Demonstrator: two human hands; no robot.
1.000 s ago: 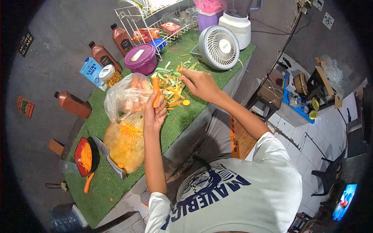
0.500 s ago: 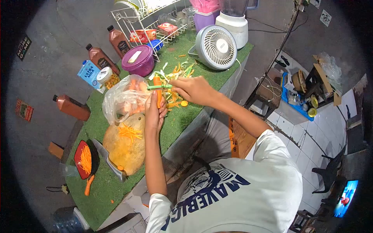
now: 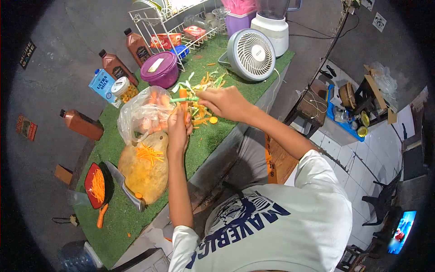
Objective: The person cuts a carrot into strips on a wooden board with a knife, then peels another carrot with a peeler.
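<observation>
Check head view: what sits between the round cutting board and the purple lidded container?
In the head view, a clear plastic bag of carrots lies between the cutting board and the purple container, on the green mat.

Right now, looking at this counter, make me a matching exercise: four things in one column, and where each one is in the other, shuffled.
Things:
1. carrot
2. green peeler
3. knife
4. fan

Places:
A. beside the blender
B. in the right hand
C. along the edge of the cutting board
D. upright in the left hand

Pairs: 1-D, 2-B, 3-C, 4-A
</observation>
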